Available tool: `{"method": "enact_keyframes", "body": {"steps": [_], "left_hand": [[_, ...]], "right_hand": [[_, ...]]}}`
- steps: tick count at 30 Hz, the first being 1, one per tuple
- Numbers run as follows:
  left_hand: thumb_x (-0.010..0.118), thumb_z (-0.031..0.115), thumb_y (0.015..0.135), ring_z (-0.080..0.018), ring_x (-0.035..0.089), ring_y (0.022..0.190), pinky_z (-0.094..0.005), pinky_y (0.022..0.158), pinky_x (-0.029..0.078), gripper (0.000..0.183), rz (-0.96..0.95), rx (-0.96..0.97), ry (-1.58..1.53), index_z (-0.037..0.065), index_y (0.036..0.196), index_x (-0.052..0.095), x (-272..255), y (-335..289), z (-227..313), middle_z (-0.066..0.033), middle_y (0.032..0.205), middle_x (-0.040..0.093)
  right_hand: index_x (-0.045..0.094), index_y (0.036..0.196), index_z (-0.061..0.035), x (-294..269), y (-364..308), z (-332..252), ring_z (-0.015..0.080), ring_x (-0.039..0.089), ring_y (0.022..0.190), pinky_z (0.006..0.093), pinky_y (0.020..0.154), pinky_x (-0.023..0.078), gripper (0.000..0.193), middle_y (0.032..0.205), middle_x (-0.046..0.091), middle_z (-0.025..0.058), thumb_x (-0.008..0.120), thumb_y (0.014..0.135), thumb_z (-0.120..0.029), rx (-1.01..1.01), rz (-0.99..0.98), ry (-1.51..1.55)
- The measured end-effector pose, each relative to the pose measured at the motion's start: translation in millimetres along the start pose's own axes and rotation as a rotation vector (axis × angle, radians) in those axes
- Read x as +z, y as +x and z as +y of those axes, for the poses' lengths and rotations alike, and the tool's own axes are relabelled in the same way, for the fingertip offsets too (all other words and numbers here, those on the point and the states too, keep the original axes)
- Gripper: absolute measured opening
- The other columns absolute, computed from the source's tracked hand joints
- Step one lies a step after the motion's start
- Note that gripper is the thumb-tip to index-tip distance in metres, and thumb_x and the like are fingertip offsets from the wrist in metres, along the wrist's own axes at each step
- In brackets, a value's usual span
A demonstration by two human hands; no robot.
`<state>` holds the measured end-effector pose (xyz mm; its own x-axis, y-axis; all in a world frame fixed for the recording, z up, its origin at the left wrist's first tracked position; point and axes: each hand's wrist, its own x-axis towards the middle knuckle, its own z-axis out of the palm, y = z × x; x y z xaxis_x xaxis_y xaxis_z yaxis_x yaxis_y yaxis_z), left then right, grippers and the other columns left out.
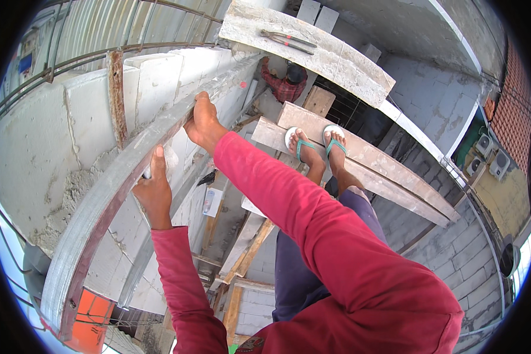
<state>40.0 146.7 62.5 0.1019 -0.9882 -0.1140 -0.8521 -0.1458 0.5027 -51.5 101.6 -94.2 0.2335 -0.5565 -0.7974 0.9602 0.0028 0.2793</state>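
A long grey metal bar (113, 177) runs along the top of the white block wall (32, 133), bent by the lens. My right hand (205, 123) is closed around its far part, the fingers wrapped over the edge. Closer to me, my left hand (154, 192) holds the same bar from its right side, thumb pressed up along it; its other fingers are partly hidden. A small pale piece beside that thumb is too unclear to name. Rough mortar (79, 192) shows on the wall left of the bar. A rusty upright strip (117, 97) stands against the blocks.
My feet in sandals stand on wooden planks (389, 177) high above the lower level. Pincers with red grips (288, 41) lie on a concrete ledge (354, 68). Below it, a person in a plaid shirt (284, 88) reaches toward the wall. Rebar (59, 68) runs along the left.
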Motion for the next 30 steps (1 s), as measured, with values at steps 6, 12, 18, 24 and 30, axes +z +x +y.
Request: {"method": "enact_keyframes", "body": {"steps": [6, 12, 18, 24, 30], "left_hand": [[0.076, 0.026, 0.097, -0.0261, 0.061, 0.119, -0.0399, 0.107, 0.043, 0.050, 0.004, 0.005, -0.144, -0.009, 0.129, 0.062, 2.7, -2.1, 15.1, -0.0178, 0.128, 0.066], [0.072, 0.031, 0.099, -0.0261, 0.062, 0.114, -0.0401, 0.103, 0.045, 0.050, 0.074, -0.050, -0.035, -0.010, 0.126, 0.062, 7.7, 12.2, 44.7, -0.0191, 0.124, 0.067], [0.071, 0.035, 0.100, -0.0233, 0.062, 0.109, -0.0377, 0.097, 0.047, 0.052, 0.166, 0.016, -0.005, -0.010, 0.126, 0.062, 9.1, 21.8, 35.3, -0.0167, 0.121, 0.066], [0.069, 0.032, 0.102, -0.0202, 0.062, 0.108, -0.0359, 0.096, 0.047, 0.047, 0.131, -0.165, -0.061, -0.007, 0.127, 0.063, 5.0, 10.2, 27.9, -0.0146, 0.121, 0.066], [0.062, 0.020, 0.104, -0.0229, 0.060, 0.118, -0.0362, 0.105, 0.044, 0.047, 0.062, -0.108, -0.117, -0.005, 0.143, 0.054, -8.2, -48.2, 22.7, -0.0165, 0.133, 0.062]], "right_hand": [[0.031, 0.147, 0.0062, 2.9, 14.5, 4.5, 0.0327, 0.058, 0.120, 0.0475, 0.096, 0.055, 0.060, 0.140, 0.049, 0.0241, 0.041, 0.107, -0.038, 0.007, 0.123, -0.269], [0.016, 0.146, 0.0055, 19.2, 36.3, -0.1, 0.0286, 0.064, 0.098, 0.0461, 0.073, 0.060, 0.064, 0.131, 0.052, 0.0235, 0.047, 0.104, -0.032, 0.015, 0.099, -0.505], [0.011, 0.145, 0.0067, 27.9, 52.4, 0.4, 0.0277, 0.061, 0.105, 0.0461, 0.070, 0.058, 0.067, 0.128, 0.054, 0.0228, 0.049, 0.103, -0.030, 0.107, 0.088, -0.618], [0.006, 0.148, 0.0088, 20.1, 44.8, 8.5, 0.0302, 0.062, 0.107, 0.0480, 0.076, 0.057, 0.075, 0.122, 0.061, 0.0226, 0.049, 0.104, -0.034, 0.089, 0.147, -0.661], [0.001, 0.153, 0.0081, -11.4, -5.9, 22.6, 0.0378, 0.066, 0.105, 0.0529, 0.080, 0.056, 0.087, 0.124, 0.060, 0.0274, 0.051, 0.102, -0.041, 0.193, 0.380, -0.829]]}}
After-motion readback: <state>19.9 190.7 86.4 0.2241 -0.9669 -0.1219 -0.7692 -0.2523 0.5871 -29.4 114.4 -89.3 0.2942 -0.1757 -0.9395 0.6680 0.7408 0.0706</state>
